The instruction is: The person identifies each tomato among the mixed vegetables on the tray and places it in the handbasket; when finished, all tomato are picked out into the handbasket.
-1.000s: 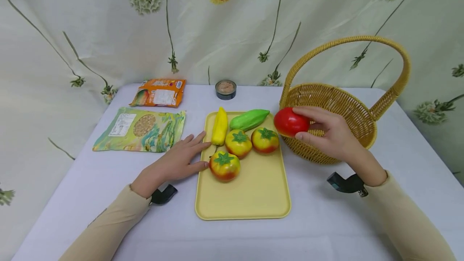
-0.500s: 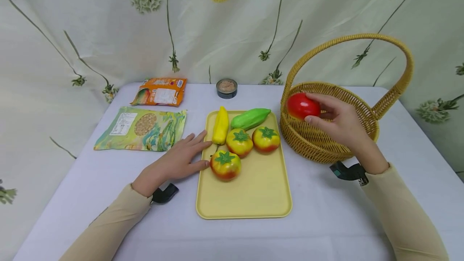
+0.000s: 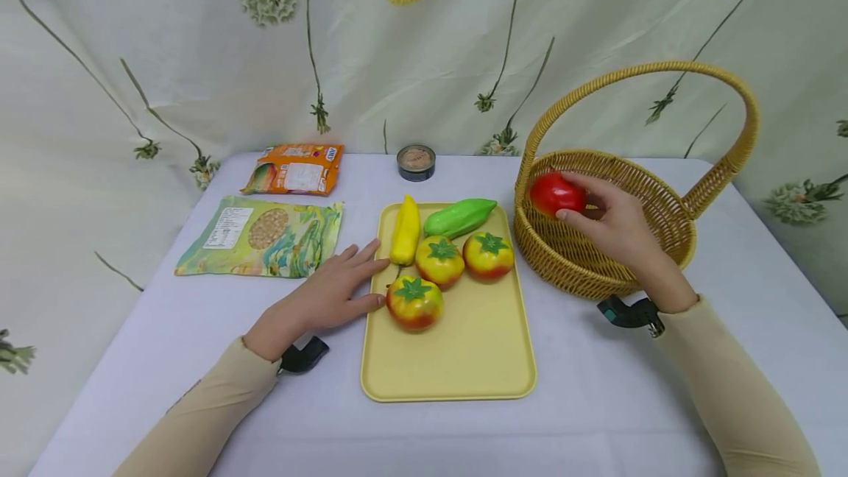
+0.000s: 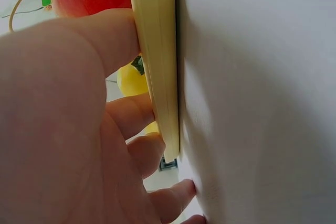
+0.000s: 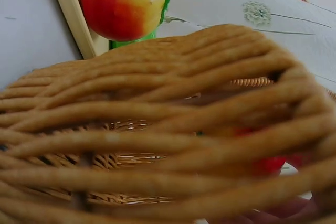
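My right hand grips a red toy tomato between thumb and fingers. It holds the tomato over the left part of the wicker basket. In the right wrist view the basket's weave hides most of that hand. My left hand lies with its fingers spread, touching the left rim of the yellow tray. On the tray are a yellow pepper, a green ridged vegetable and three yellow-red toy tomatoes with green leaves.
A green printed bag lies left of the tray, with an orange packet behind it. A small round can stands at the back of the white table. The basket's tall handle arches above it. Flowered cloth hangs behind.
My right hand has carried the red tomato from beside the basket's left rim up and rightward over the basket, then slightly farther. My left hand stays at the tray's edge.
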Demonstrator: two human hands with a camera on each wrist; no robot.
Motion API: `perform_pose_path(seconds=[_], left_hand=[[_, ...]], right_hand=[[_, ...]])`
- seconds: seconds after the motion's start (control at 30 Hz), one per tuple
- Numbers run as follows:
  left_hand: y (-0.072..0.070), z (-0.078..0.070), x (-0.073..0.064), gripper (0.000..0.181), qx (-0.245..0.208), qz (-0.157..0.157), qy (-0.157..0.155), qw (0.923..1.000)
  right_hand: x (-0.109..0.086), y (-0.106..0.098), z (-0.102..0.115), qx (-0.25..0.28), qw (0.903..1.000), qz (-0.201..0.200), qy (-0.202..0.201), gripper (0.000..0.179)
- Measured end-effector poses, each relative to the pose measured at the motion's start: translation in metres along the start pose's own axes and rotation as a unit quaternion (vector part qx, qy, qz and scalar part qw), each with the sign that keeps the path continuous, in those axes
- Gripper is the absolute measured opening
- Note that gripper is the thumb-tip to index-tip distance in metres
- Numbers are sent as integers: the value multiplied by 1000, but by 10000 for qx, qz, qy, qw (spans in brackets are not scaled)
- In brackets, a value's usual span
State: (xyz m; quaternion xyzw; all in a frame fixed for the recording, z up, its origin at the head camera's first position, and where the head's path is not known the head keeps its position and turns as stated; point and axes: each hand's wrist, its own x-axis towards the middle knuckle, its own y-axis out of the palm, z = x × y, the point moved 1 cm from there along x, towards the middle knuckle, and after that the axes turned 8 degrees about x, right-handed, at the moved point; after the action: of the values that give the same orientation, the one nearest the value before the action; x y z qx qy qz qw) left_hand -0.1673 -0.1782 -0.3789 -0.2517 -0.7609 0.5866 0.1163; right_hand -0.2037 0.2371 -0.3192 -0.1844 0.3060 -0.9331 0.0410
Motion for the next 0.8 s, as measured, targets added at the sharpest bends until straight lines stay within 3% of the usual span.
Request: perform_pose_path(seconds=[0.4,0.8], left_hand=[[1,1,0,61,-15,4,-20,10000],[0,0,0,62,22,10,-43,10000]], right_hand=[[3,5,-6,-462,9969,338,533,55],[5,6,-12,-1024,9818,1099,1164,55]])
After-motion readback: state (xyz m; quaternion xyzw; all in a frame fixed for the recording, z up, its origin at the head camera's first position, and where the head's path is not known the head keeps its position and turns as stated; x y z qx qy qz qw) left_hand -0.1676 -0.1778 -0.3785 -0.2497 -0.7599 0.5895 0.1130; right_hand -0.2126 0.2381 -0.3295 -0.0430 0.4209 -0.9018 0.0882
